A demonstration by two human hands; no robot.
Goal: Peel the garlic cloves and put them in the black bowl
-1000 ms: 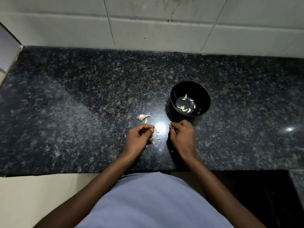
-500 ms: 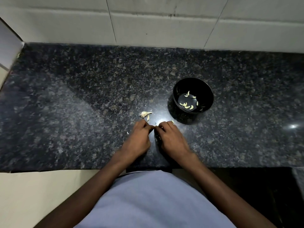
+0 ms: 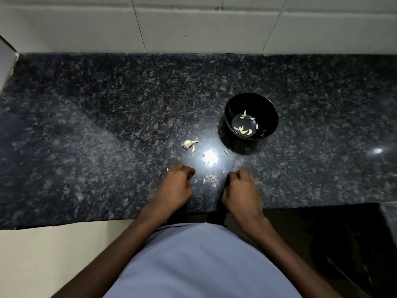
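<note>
left hand point(image 3: 176, 186) fingers curled, blurred, contents unclear | right hand point(image 3: 241, 188) likewise | peel scraps point(image 3: 209, 178) between them | garlic piece point(image 3: 189, 144) beyond left hand | black bowl point(image 3: 269, 110) holding peeled cloves point(image 3: 243, 131), beyond right hand

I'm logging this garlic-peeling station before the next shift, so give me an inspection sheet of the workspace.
Surface: dark speckled granite counter, glare spot near the middle.
Job's things: black bowl holding peeled cloves; garlic remnant left of it.
Clutter: skin scraps between the hands.
Hands: left hand and right hand curled on the counter; contents hidden.
Cables: nothing seen.
Surroundings: tiled wall behind.
</note>
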